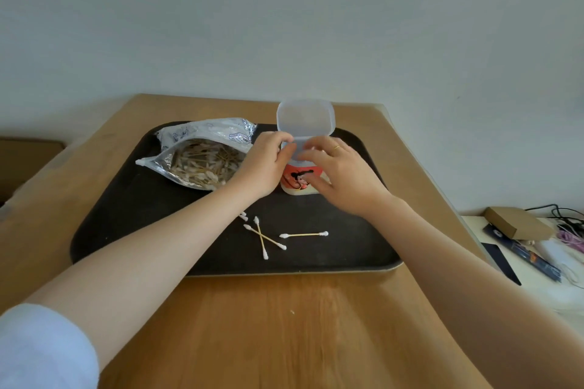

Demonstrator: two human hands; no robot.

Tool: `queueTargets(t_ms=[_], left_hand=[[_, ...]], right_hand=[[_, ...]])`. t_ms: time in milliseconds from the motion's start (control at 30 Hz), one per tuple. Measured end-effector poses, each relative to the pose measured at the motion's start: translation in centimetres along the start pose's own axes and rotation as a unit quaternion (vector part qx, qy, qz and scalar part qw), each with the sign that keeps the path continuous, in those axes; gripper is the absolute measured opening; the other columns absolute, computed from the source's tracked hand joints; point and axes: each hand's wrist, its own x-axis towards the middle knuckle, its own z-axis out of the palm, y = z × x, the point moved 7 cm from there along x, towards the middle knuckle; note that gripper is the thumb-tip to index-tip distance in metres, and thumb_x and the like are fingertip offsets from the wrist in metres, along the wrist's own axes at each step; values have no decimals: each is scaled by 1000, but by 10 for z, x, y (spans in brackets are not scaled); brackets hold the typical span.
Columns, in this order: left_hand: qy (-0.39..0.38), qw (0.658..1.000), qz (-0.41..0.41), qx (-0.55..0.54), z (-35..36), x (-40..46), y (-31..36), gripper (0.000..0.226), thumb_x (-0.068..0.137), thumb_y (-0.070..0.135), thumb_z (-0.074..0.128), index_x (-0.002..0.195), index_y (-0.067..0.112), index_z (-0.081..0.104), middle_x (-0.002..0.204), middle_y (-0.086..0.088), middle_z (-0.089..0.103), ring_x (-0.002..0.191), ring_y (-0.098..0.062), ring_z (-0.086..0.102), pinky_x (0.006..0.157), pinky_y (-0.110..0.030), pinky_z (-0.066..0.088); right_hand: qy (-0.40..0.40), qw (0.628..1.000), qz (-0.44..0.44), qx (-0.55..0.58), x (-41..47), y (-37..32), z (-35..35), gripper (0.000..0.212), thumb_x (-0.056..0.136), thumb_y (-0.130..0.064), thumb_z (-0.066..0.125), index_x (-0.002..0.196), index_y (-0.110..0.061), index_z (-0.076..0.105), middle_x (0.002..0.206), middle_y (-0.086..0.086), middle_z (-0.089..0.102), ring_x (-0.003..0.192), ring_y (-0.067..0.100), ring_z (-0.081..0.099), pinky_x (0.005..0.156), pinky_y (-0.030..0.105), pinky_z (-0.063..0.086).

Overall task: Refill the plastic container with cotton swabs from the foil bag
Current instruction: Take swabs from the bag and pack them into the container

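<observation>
We are holding the plastic container [301, 178] upright at the far middle of the dark, matte tray [132, 218], its translucent hinged lid [305, 118] standing open above an orange printed label. Our left hand [264, 164] is curling around its left side; our right hand [339, 174] is wrapping its front, fingers loosely spread. Left of the container, the crinkled foil bag [202, 155] is lying open, full of swabs. Nearer us, loose cotton swabs [264, 237] are lying flat, two crossed.
</observation>
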Motion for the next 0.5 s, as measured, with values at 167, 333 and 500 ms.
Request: queueTargets(t_ms=[167,333,500], left_hand=[[-78,988,65,114,-21,-41,-4,19,93,12,50,109,15,60,104,2,58,81,-5,52,70,-11,38],[-176,962,7,210,-40,-65,-37,26,92,11,51,115,20,59,117,4,59,99,-8,55,88,-25,46],[-150,936,45,316,-60,-81,-54,51,89,-1,46,134,23,46,139,6,43,126,-15,38,104,-33,37]], right_hand=[[-296,955,-20,-21,-25,-17,38,21,88,-31,59,108,-23,61,106,-8,54,91,6,49,86,26,48],[-321,944,19,-74,-24,-24,50,19,94,-23,49,107,-17,60,105,0,59,93,15,56,86,30,50],[-309,945,88,-59,-12,-40,64,18,94,-20,47,104,-10,59,97,7,64,85,22,61,82,36,54]])
